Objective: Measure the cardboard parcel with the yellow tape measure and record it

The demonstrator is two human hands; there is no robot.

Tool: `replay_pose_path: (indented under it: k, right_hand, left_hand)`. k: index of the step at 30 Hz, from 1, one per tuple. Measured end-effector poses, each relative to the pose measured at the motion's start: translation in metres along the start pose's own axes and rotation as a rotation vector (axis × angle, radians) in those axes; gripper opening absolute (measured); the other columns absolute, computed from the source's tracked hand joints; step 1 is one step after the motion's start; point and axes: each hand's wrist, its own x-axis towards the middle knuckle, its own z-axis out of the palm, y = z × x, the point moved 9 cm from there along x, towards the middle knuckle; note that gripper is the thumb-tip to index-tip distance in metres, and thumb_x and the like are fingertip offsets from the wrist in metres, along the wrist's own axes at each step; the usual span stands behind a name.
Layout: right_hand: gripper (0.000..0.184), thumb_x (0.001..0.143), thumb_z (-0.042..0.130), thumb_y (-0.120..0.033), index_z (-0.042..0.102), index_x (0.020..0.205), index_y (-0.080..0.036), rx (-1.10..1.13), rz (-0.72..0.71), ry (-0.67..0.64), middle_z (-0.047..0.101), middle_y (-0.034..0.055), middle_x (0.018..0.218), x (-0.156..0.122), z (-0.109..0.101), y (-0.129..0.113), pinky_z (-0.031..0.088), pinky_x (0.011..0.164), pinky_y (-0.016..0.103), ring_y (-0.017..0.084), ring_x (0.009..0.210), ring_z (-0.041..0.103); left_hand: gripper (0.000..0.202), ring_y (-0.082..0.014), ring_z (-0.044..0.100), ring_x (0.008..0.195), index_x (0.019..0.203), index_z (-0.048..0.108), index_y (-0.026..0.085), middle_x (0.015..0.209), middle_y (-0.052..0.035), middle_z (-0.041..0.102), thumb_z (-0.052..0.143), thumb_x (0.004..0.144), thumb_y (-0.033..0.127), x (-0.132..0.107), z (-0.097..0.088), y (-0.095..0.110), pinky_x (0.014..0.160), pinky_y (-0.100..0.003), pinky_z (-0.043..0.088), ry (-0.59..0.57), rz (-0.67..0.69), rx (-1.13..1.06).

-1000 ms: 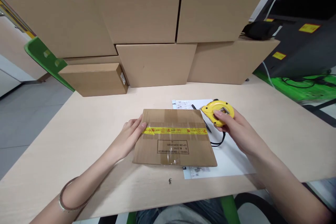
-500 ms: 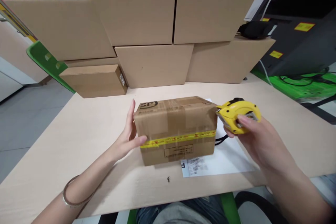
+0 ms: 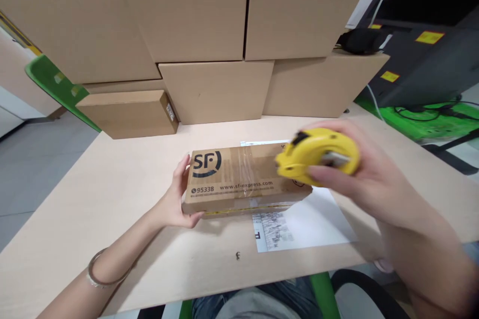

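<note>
A small cardboard box printed with "SF" and a web address lies on the light wooden table. My left hand grips its left end, thumb under the front edge and fingers on the side. A strip of yellow tape shows along the box's lower front edge. My right hand is raised over the box's right end, closed around a yellow tape measure. The tape measure is blurred by motion.
A white printed sheet lies under and in front of the box. Several large cardboard boxes are stacked along the table's far edge, with a flat box at the left. A black machine stands at the right.
The box has been tipped over away from me, so the SF-printed face is up and the yellow tape faces front. My right hand lifted the tape measure up and left, over the box.
</note>
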Motion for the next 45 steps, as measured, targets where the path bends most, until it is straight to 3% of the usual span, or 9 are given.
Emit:
replay_pose_path:
  k: [5,9,13,17,25,29,38,42,45]
  right_hand:
    - [0.040,0.095,0.063,-0.041,0.048,0.129,-0.025,-0.205,-0.189,-0.509,0.070,0.0030,0.103,0.053,0.106,-0.043,0.050,0.070,0.029,0.019,0.084,0.067]
    - [0.026,0.098,0.057,-0.031,0.053,0.123,-0.026,-0.284,-0.292,-0.673,0.070,0.0032,0.108,0.069,0.146,-0.047,0.045,0.073,0.028,0.019,0.090,0.064]
    - [0.027,0.096,0.058,-0.029,0.057,0.122,-0.025,-0.316,-0.321,-0.673,0.071,0.0030,0.106,0.070,0.140,-0.043,0.044,0.072,0.028,0.018,0.087,0.064]
    - [0.034,0.093,0.063,-0.031,0.059,0.126,-0.028,-0.304,-0.257,-0.642,0.072,-0.0001,0.108,0.065,0.109,-0.030,0.046,0.073,0.027,0.017,0.086,0.065]
    - [0.039,0.087,0.075,-0.043,0.067,0.124,-0.033,-0.472,-0.073,-0.339,0.073,0.0030,0.111,0.028,-0.031,0.028,0.052,0.072,0.031,0.021,0.089,0.067]
    - [0.041,0.085,0.076,-0.046,0.070,0.122,-0.031,-0.494,0.023,-0.264,0.074,0.0060,0.109,0.011,-0.067,0.052,0.053,0.070,0.033,0.024,0.089,0.068]
    - [0.039,0.085,0.074,-0.050,0.071,0.118,-0.030,-0.496,-0.014,-0.329,0.073,0.0039,0.099,0.024,-0.050,0.029,0.051,0.061,0.030,0.021,0.080,0.067]
    - [0.035,0.091,0.068,-0.050,0.065,0.118,-0.029,-0.497,-0.075,-0.475,0.072,0.0019,0.105,0.045,0.010,0.005,0.051,0.069,0.031,0.021,0.088,0.067]
    - [0.033,0.094,0.065,-0.041,0.059,0.123,-0.027,-0.470,-0.148,-0.564,0.072,0.0021,0.111,0.056,0.067,-0.011,0.050,0.075,0.031,0.022,0.093,0.067]
  left_hand:
    - [0.132,-0.0435,0.039,0.146,0.160,-0.006,0.041,0.161,-0.0168,0.029,0.088,0.068,0.030,-0.009,-0.002,-0.010,0.113,-0.066,0.041,0.014,-0.027,-0.043]
    - [0.125,-0.0414,0.056,0.132,0.159,0.008,0.039,0.152,-0.0167,0.043,0.090,0.066,0.027,-0.019,-0.003,-0.017,0.103,-0.061,0.053,-0.012,-0.029,0.025]
    - [0.122,-0.0413,0.048,0.139,0.160,0.009,0.039,0.154,-0.0154,0.041,0.088,0.068,0.032,-0.019,-0.006,-0.017,0.110,-0.062,0.046,0.020,-0.014,0.039]
    - [0.111,-0.0428,0.036,0.145,0.158,0.023,0.040,0.155,-0.0142,0.036,0.087,0.067,0.036,-0.012,-0.006,-0.007,0.115,-0.066,0.035,0.026,0.092,0.104]
    - [0.100,-0.0422,0.036,0.142,0.155,0.030,0.039,0.151,-0.0140,0.036,0.082,0.070,0.039,-0.004,-0.006,0.000,0.110,-0.066,0.039,0.010,0.123,0.120]
    - [0.099,-0.0425,0.037,0.141,0.154,0.030,0.040,0.151,-0.0128,0.037,0.082,0.070,0.039,-0.004,-0.005,0.000,0.110,-0.065,0.040,0.007,0.104,0.124]
    - [0.100,-0.0420,0.034,0.144,0.155,0.030,0.040,0.155,-0.0120,0.035,0.082,0.070,0.037,-0.003,-0.006,-0.001,0.113,-0.066,0.038,0.020,0.112,0.105]
    - [0.108,-0.0441,0.033,0.147,0.159,0.022,0.041,0.159,-0.0117,0.034,0.083,0.071,0.039,-0.008,-0.005,-0.003,0.116,-0.069,0.033,0.023,0.093,0.101]
    - [0.125,-0.0442,0.029,0.151,0.163,0.002,0.040,0.166,-0.0134,0.026,0.086,0.070,0.038,-0.013,-0.003,-0.012,0.121,-0.068,0.026,0.013,-0.012,0.057]
